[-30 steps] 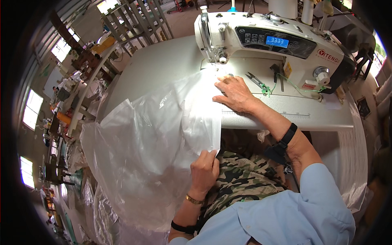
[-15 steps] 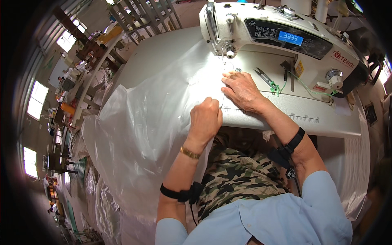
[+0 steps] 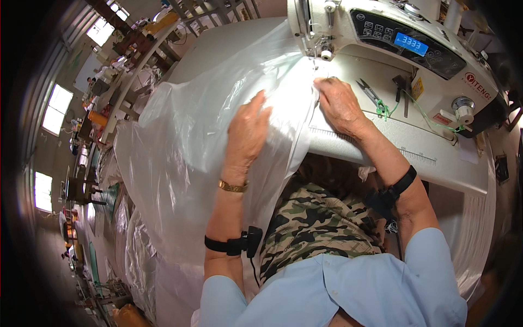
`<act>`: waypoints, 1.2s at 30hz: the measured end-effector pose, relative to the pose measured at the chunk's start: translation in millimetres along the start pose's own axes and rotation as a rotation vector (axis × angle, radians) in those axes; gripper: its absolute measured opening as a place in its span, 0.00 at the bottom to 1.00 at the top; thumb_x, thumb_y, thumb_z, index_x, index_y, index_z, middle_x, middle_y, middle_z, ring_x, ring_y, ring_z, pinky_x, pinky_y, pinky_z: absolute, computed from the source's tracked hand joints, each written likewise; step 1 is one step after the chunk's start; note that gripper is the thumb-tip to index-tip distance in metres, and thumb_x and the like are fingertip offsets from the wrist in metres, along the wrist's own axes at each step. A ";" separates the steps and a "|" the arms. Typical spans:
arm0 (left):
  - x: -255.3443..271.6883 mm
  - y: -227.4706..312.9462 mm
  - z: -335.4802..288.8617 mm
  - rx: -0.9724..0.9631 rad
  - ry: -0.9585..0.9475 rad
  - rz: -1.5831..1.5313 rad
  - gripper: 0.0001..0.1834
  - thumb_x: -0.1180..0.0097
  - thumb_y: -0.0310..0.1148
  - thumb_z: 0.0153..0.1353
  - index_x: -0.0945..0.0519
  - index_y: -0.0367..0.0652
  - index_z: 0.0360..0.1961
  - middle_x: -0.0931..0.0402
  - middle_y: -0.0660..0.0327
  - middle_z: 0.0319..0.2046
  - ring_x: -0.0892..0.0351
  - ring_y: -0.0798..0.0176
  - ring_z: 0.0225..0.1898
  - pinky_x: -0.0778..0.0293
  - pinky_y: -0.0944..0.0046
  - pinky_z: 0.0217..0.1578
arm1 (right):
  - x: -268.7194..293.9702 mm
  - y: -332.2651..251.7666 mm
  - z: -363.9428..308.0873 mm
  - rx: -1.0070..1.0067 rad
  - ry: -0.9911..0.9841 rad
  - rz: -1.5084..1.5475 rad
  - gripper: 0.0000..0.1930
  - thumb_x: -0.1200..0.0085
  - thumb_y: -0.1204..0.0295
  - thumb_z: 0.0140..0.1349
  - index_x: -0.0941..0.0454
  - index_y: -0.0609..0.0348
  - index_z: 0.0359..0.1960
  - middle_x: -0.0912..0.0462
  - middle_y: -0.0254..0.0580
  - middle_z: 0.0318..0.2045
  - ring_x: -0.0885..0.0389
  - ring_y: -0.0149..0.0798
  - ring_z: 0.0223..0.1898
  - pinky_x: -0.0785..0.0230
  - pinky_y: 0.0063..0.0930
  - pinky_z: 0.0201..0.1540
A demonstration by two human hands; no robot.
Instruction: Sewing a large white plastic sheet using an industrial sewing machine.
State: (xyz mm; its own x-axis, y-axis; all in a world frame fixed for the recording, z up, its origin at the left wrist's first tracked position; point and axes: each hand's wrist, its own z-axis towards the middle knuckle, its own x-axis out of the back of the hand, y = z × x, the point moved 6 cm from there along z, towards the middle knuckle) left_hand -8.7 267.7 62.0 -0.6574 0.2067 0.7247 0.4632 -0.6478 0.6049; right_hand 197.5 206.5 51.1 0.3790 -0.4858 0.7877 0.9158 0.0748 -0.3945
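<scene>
A large translucent plastic sheet spreads over the sewing machine's bed and drapes down toward my lap. My right hand is bent at the edge of this sheet, fingertips pinching it just in front of the lit needle area. Over the sheet, further left, my left hand has its fingers extended and thumb apart, slightly smeared by motion. Whether its palm touches the plastic is hard to see. The white sewing machine stands at the far side, its needle end glowing above the sheet's gathered edge.
Snips with green cord and a dark-headed tool lie on the machine bed to the right. A printed ruler scale runs along the near edge. Cluttered shelving stands at left, a metal rack behind.
My left hand has released the sheet's edge, opened and moved left and up across the plastic. My right hand stays by the needle, fingers more curled. The whole view has shifted slightly.
</scene>
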 end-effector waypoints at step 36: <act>26.4 -15.3 -55.3 -0.151 0.199 0.304 0.28 0.41 0.45 0.62 0.26 0.40 0.58 0.30 0.52 0.62 0.35 0.51 0.65 0.47 0.47 0.66 | -52.8 -81.2 -253.9 -0.790 -0.590 1.476 0.16 0.48 0.64 0.68 0.21 0.68 0.45 0.16 0.43 0.38 0.17 0.35 0.38 0.23 0.29 0.44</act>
State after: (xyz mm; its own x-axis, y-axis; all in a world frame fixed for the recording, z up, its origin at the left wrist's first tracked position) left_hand -66.0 242.5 53.6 -0.6131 -0.1478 0.7761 0.5716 -0.7610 0.3067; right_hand 69.4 5.0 -78.6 0.9064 -0.0473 -0.4198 -0.4068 -0.3654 -0.8372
